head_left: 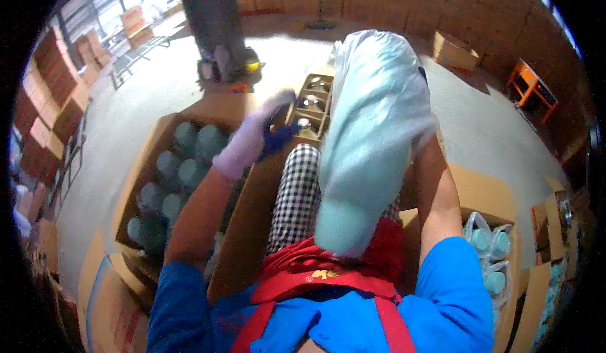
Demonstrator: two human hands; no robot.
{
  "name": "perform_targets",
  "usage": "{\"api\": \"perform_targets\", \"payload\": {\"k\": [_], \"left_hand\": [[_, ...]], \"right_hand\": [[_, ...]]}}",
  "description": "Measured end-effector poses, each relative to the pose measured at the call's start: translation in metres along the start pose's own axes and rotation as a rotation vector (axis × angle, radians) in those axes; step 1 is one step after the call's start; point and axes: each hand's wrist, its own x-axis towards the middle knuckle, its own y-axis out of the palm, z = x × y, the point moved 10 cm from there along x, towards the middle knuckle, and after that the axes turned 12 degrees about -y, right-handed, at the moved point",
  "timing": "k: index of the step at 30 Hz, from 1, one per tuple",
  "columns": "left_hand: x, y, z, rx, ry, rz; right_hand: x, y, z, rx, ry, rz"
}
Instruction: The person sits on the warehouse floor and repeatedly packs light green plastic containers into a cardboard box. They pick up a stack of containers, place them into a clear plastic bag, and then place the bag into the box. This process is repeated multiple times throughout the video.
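A large pale teal bottle-shaped item in a clear plastic bag (372,119) stands tilted close before me, over my lap. My right forearm runs up behind it, and my right hand (423,75) is mostly hidden there, holding it; only a dark bit of glove shows at the bag's edge. My left hand (268,124), in a pale and dark blue glove, is apart from the bag, its thumb and fingers spread and somewhat blurred. It is beside a divided carton (314,103) whose cells hold shiny round-topped pieces.
At my left, an open carton (142,182) holds several dark grey-green cylinders. On the right, another carton (464,179) contains bagged teal-topped bottles (495,282). A dark pillar (211,12) rises ahead, brown carton stacks line the back, and an orange stand (530,91) is at far right.
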Motion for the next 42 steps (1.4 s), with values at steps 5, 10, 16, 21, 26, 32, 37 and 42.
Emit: {"api": "perform_targets", "payload": {"k": [5,10,16,21,26,32,37,42], "left_hand": [[0.137,0.071,0.004,0.205,-0.083,0.134],[0.236,-0.062,0.104,-0.95,0.094,-0.073],[-0.001,0.139,-0.039,0.166,0.404,0.527],[0.005,0.106,0.024,0.123,0.117,0.707],[0.106,0.072,0.088,-0.041,0.284,-0.034],[0.168,0.1,0.084,-0.56,0.158,0.087],[0.186,0.129,0.078,-0.463,0.203,0.193],[0.203,0.123,0.034,-0.016,0.42,0.25]], "right_hand": [[-0.023,-0.007,0.026,-0.79,-0.254,0.096],[-0.038,0.009,0.037,-0.463,-0.22,0.308],[-0.033,-0.007,0.097,-0.759,-0.499,0.342],[-0.021,-0.018,-0.021,-0.725,-0.372,0.329],[-0.039,0.076,0.017,-0.8,-0.578,0.479],[-0.004,-0.005,-0.016,-0.216,-0.571,0.317],[0.024,-0.046,-0.081,-0.006,0.03,-0.076],[0.061,-0.083,-0.107,-0.651,0.12,0.23]]}}
